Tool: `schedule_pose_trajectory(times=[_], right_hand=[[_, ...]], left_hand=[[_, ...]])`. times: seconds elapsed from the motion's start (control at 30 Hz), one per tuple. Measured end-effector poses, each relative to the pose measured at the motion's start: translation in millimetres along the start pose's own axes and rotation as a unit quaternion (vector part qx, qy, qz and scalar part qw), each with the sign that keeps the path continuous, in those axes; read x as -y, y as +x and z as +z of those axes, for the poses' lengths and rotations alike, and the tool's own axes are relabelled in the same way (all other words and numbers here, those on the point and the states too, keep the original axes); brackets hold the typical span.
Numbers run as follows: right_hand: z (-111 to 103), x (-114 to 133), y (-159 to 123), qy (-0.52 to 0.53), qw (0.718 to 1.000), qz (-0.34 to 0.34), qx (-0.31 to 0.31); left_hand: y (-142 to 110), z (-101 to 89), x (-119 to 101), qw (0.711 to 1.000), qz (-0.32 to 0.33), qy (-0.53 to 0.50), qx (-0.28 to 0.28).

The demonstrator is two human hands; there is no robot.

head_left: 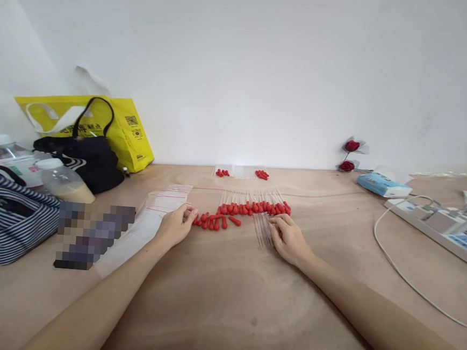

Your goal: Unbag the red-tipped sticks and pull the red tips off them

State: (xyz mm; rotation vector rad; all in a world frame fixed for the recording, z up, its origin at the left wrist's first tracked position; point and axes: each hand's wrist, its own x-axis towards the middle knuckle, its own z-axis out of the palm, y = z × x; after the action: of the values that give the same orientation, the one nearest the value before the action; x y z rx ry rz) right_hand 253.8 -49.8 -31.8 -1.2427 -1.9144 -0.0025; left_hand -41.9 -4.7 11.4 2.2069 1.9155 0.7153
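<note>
At nine o'clock from the row of red-topped droppers (254, 207), a striped bag (31, 226) sits on the counter (206, 313), with a milky bottle (73, 188) just beside it. Between nine and ten, a black bag (91, 159) lies before a yellow bag (136, 148). Clear plastic bags (144, 227) spread between eight and nine, partly behind the left forearm. The left hand (176, 225), also between eight and nine, has its fingers drawn together at the leftmost of the loose red bulbs (216, 225); I cannot tell whether it grips one. Those bulbs lie at eight o'clock. Clear tubes (264, 234) lie between five and six, beside the right hand (292, 240), whose fingers curl at their edge; whether any is pinched, I cannot tell. Roses (352, 146) sit at two o'clock, a tissue pack (378, 184) between two and three, and a power strip (402, 214) at three.
</note>
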Motion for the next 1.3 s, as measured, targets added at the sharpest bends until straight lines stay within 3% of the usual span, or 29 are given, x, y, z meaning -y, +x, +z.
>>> schedule_pose_trajectory(times=[0.17, 0.3, 0.53, 0.77, 0.97, 1.03, 1.17, 1.3], right_hand=[[-3, -4, 0, -0.007, 1.0, 0.019, 0.005], [-5, -4, 1, -0.025, 0.999, 0.03, 0.015], [-5, -3, 0, -0.039, 0.999, 0.023, 0.012], [-6, 0, -1, -0.053, 0.998, 0.028, 0.009], [-7, 3, 0, -0.064, 0.998, 0.028, -0.003], [-7, 3, 0, -0.067, 0.998, 0.02, -0.011], [-8, 3, 0, -0.075, 0.997, -0.003, -0.032], [-10, 9, 0, -0.083, 0.993, -0.059, -0.056]], left_hand=[[0, -1.7, 0, 0.999, 0.025, 0.043, -0.02], [0, -2.0, -17, 0.991, 0.074, 0.086, -0.068], [14, 14.9, -61, 0.978, 0.178, 0.106, -0.021], [29, 29.2, -67, 0.982, 0.158, 0.104, -0.012], [27, 25.0, -66, 0.99, 0.095, 0.07, -0.08], [19, 20.6, -64, 0.988, 0.101, 0.044, -0.106], [-9, 18.6, -59, 0.972, 0.188, -0.034, -0.135], [-36, 26.4, -60, 0.94, 0.318, -0.04, -0.114]])
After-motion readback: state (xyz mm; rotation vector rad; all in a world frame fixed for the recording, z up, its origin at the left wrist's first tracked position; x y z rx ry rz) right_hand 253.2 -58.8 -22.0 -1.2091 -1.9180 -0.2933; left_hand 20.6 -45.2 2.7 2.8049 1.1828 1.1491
